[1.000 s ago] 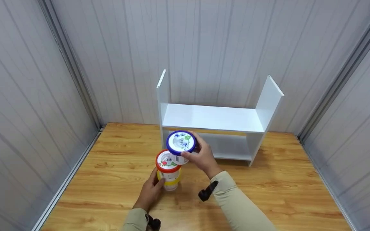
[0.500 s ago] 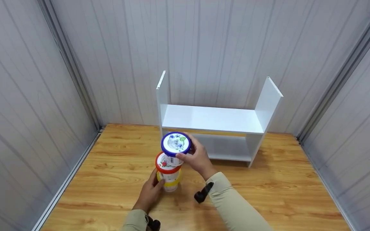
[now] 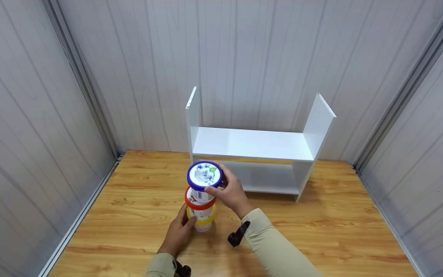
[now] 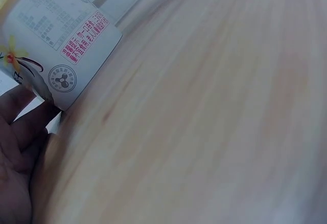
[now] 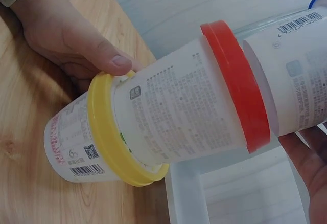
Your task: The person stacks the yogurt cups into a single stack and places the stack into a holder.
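Note:
Three white paper tubs with coloured lids stand as a stack in the head view. At the bottom is the yellow-lidded tub [image 3: 204,227], upright on the wooden tabletop; the red-lidded tub [image 3: 201,213] sits on its lid. My left hand [image 3: 179,232] grips the yellow-lidded tub from the left, its thumb at the yellow rim, fingers mostly behind. With thumb and fingers, my right hand [image 3: 232,194] holds the blue-lidded tub [image 3: 205,176] from its right side. In the right wrist view this tub's base lies right at the red lid [image 5: 237,86].
A white shelf unit [image 3: 252,144] with two levels and upright side panels stands behind the tubs, near the back wall [image 3: 225,69]. Wooden tabletop [image 3: 340,231] extends on both sides of the hands. Grey-white panels [image 3: 25,115] enclose the table left, right and behind.
My right hand has carried the blue-lidded tub left and slightly down, over the red lid. My left hand and the two lower tubs have stayed nearly still.

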`<state>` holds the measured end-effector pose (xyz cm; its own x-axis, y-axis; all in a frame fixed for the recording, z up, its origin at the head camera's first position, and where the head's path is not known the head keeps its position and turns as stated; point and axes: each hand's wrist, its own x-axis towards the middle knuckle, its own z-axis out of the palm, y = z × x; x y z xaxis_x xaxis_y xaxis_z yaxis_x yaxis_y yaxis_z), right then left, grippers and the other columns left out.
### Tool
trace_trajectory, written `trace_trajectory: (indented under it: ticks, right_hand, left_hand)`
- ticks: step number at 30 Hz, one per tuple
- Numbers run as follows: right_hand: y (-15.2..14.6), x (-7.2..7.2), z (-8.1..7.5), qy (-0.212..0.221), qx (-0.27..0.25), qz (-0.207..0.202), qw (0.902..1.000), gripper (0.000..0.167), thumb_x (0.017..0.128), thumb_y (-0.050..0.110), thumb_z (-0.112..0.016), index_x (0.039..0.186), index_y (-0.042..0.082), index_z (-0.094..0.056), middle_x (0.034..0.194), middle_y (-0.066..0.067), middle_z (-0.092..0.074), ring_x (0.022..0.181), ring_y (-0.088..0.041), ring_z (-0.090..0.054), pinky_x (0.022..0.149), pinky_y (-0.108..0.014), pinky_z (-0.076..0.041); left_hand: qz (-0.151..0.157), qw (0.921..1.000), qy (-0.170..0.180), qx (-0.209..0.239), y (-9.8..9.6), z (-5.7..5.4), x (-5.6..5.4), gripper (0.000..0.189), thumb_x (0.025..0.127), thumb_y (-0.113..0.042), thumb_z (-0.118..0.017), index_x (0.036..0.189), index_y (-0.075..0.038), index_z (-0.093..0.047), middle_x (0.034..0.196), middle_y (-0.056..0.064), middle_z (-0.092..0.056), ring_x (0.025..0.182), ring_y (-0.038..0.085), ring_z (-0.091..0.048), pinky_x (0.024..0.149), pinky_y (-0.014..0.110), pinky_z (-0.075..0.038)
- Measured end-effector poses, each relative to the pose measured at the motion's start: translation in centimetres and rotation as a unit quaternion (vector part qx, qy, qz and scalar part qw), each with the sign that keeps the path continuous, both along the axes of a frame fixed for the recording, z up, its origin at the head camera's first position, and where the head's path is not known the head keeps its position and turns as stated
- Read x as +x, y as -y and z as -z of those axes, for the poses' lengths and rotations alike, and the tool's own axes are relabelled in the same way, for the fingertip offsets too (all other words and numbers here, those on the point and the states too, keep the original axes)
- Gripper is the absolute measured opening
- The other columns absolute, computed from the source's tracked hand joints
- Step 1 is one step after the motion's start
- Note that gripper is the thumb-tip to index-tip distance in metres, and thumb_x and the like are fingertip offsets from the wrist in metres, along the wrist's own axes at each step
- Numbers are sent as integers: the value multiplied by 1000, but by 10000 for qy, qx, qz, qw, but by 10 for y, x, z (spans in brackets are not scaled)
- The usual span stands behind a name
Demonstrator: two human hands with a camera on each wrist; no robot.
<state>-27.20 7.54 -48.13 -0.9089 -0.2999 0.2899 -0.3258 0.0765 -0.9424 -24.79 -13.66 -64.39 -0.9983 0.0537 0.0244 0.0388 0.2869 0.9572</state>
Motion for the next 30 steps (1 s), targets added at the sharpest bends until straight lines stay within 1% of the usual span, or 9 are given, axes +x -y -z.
trace_trajectory:
  ticks: [2,8,15,17,22,24,30]
  right_hand:
    - [2,1,1,28,23,8,10000,87,83,45,-83,155,22,-39,145,-2,-53,131,-22,-55,104,-42,-50]
    - [4,2,1,163,33,22,9999,94,81,48,-83,157,20,-36,147,-3,-52,132,-24,-54,104,-45,-49]
    - [9,2,2,223,91,30,9997,91,80,49,-84,155,28,-38,146,-1,-53,132,-23,-54,104,-46,-49]
    - [9,2,2,210,110,47,9997,90,80,49,-84,155,28,-38,146,-1,-53,132,-23,-54,104,-46,-49]
    - [12,-1,4,197,224,41,9995,93,80,50,-84,156,25,-37,146,-4,-53,132,-25,-54,105,-46,-49]
    - [13,-1,5,208,265,18,9994,93,80,49,-83,156,25,-36,146,-5,-52,132,-26,-54,105,-46,-48]
    - [15,-1,4,316,277,-6,9991,91,81,49,-83,156,27,-36,147,-5,-52,133,-27,-53,106,-49,-48]
  left_hand:
    - [-12,10000,55,0,0,0,1,79,97,-55,-60,162,-28,-24,157,14,-42,144,39,-39,116,62,-28]
    - [-31,9996,256,107,-1,-2,2,80,95,-56,-61,161,-32,-24,158,11,-41,145,37,-37,117,62,-26]
    - [52,9997,168,154,0,-4,2,79,95,-58,-61,161,-34,-25,158,10,-41,145,37,-37,117,62,-26]
    - [65,9997,150,183,0,-4,2,78,96,-56,-61,161,-33,-25,158,10,-42,145,37,-37,117,62,-26]
    - [34,9999,106,38,1,-2,2,74,99,-46,-61,162,-27,-25,156,14,-44,144,39,-39,116,62,-28]
    - [22,10000,81,-16,1,-1,1,74,100,-44,-61,162,-25,-25,155,16,-44,143,40,-39,116,62,-28]
    - [-16,9998,183,99,1,-2,0,76,97,-49,-62,162,-31,-25,158,12,-42,145,38,-37,116,62,-27]
